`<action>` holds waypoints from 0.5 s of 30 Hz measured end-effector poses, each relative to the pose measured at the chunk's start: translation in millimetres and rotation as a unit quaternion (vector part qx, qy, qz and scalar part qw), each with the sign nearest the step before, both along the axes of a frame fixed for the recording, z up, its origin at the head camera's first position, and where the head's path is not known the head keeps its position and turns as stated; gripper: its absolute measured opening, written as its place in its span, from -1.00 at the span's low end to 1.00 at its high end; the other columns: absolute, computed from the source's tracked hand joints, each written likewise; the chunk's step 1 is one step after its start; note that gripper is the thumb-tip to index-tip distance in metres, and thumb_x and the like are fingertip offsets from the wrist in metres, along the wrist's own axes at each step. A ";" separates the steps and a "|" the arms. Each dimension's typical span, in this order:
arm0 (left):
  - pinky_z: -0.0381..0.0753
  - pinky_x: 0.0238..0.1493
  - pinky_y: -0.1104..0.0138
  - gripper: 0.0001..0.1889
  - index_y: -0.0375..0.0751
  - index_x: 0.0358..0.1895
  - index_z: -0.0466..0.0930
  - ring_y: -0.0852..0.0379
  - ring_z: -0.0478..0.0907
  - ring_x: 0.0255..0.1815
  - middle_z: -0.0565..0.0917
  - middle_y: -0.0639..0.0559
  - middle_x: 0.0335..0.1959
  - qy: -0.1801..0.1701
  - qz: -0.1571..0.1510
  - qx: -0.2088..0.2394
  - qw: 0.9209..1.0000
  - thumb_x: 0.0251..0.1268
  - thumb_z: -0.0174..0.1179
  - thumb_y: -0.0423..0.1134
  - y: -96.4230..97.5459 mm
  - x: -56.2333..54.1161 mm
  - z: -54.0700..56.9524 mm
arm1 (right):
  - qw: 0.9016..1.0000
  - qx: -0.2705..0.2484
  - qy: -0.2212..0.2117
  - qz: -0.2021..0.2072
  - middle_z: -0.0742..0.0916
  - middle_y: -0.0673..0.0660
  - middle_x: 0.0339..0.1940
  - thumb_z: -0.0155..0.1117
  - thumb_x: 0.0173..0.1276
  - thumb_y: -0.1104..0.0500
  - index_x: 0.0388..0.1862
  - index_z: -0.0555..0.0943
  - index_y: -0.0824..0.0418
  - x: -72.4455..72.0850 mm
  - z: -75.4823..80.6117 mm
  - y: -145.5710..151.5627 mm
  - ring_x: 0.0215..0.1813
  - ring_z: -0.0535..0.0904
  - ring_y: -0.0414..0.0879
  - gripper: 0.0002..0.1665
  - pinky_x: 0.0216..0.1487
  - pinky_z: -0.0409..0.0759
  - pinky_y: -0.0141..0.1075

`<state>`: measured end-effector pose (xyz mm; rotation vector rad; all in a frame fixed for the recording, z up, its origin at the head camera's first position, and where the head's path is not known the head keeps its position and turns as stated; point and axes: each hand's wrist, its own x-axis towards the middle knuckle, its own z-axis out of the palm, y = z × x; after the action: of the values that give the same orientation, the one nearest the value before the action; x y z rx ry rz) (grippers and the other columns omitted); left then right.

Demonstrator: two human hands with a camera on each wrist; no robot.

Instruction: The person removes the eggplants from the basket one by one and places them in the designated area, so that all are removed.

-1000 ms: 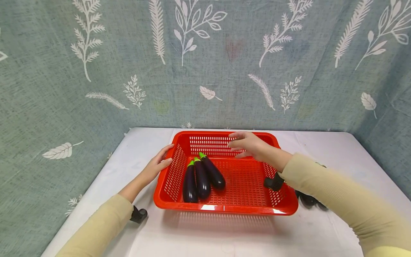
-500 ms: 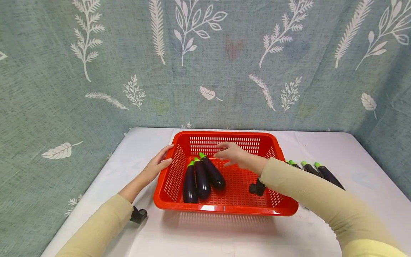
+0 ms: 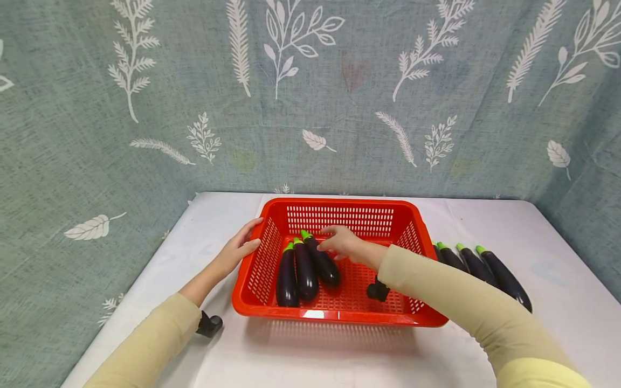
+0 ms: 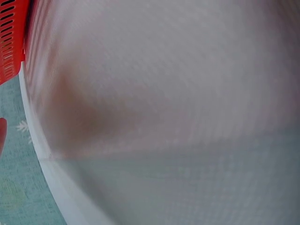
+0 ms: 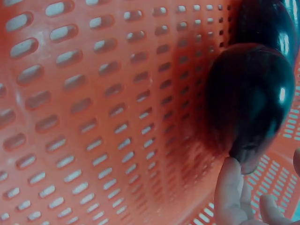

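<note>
From my remote seat I look down on a rectangular red plastic basket with slotted walls [image 3: 339,316], set on a table covered in white cloth [image 3: 301,358]. Inside, toward its left, lie three glossy dark purple eggplants with bright green caps; the one I attend to is the rightmost eggplant [image 3: 326,269], its long axis slanting from the cap, far and to the left, to the blunt end, near and to the right. My right hand [image 3: 345,242] is clearly the nearer one, just to the right of that eggplant's upper half, so I judge that everything turns on the fingers straddling this slanted body across its width. Those fingers are spread and look unclenched, with nothing visibly gripped; in the right wrist view one fingertip meets the eggplant's narrower end, though I cannot tell whether it presses. My left hand [image 3: 240,247] rests on the basket's left rim with its fingers extended, farther off, with the other two eggplants [image 3: 305,277] between. Outside the basket's right wall, more purple eggplants [image 3: 506,281] lie side by side on the cloth.
</note>
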<state>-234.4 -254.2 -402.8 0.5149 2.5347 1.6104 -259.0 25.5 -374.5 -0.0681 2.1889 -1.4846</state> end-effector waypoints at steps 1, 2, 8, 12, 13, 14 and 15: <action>0.58 -0.08 0.24 -0.38 -0.01 0.43 -0.04 -0.09 0.40 0.08 0.26 -0.26 0.29 -0.007 -0.003 0.005 1.000 0.36 -0.07 -0.05 -0.1 -0.3 0.3 | 1.000 0.004 -0.001 -0.001 0.53 0.24 0.11 0.26 0.17 0.29 0.25 0.35 0.25 0.0 -1.7 -0.8 0.02 0.55 0.08 -0.37 -0.01 0.54 -0.03; 0.58 -0.07 0.26 -0.38 -0.03 0.43 -0.04 -0.10 0.39 0.10 0.25 -0.26 0.30 -0.011 -0.006 0.010 1.000 0.37 -0.07 -0.07 0.0 -0.4 0.6 | 1.000 0.007 -0.003 -0.001 0.53 0.25 0.11 0.27 0.17 0.29 0.25 0.35 0.26 0.0 -3.2 -1.6 0.02 0.55 0.09 -0.36 0.00 0.54 -0.03; 0.55 -0.05 0.31 -0.41 -0.05 0.43 -0.06 -0.16 0.34 0.14 0.24 -0.26 0.31 -0.023 -0.009 0.022 0.999 0.39 -0.10 -0.19 -0.4 -1.3 0.0 | 0.999 0.032 -0.006 0.009 0.55 0.25 0.08 0.31 0.13 0.28 0.25 0.34 0.27 3.0 -11.3 -4.6 0.04 0.55 0.09 -0.32 0.02 0.53 -0.06; 0.55 -0.02 0.24 -0.40 -0.05 0.44 -0.07 -0.15 0.34 0.14 0.24 -0.26 0.31 -0.023 -0.005 0.016 1.000 0.39 -0.10 -0.18 -0.5 -1.3 0.6 | 0.999 0.041 -0.002 0.027 0.58 0.25 0.00 0.33 0.10 0.27 0.25 0.33 0.29 6.1 -16.0 -6.3 -0.03 0.59 0.07 -0.29 -0.01 0.55 -0.10; 0.55 -0.02 0.22 -0.40 -0.05 0.44 -0.07 -0.15 0.34 0.15 0.23 -0.26 0.32 -0.022 -0.005 0.014 1.000 0.39 -0.10 -0.18 -0.6 -1.3 1.0 | 0.999 0.042 -0.001 0.029 0.59 0.25 -0.01 0.33 0.10 0.27 0.26 0.32 0.30 6.7 -16.5 -6.8 -0.04 0.59 0.07 -0.28 -0.02 0.55 -0.10; 0.55 -0.01 0.22 -0.40 -0.05 0.44 -0.07 -0.15 0.34 0.15 0.23 -0.26 0.32 -0.022 -0.004 0.012 1.000 0.39 -0.10 -0.17 -0.4 -1.2 1.5 | 0.999 0.043 0.000 0.031 0.59 0.25 -0.01 0.33 0.09 0.27 0.26 0.32 0.30 7.1 -16.9 -7.2 -0.05 0.59 0.06 -0.28 -0.01 0.55 -0.10; 0.55 -0.01 0.21 -0.40 -0.05 0.44 -0.07 -0.15 0.35 0.15 0.23 -0.25 0.32 -0.021 -0.004 0.011 1.000 0.39 -0.10 -0.16 -0.4 -1.2 1.8 | 0.999 0.042 -0.001 0.030 0.59 0.25 -0.02 0.33 0.09 0.27 0.26 0.31 0.30 7.6 -16.9 -7.6 -0.05 0.59 0.06 -0.27 -0.01 0.55 -0.10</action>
<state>-235.7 -254.6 -401.0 0.4856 2.4851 1.6296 -251.4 17.8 -391.4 -0.1029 2.2242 -1.3574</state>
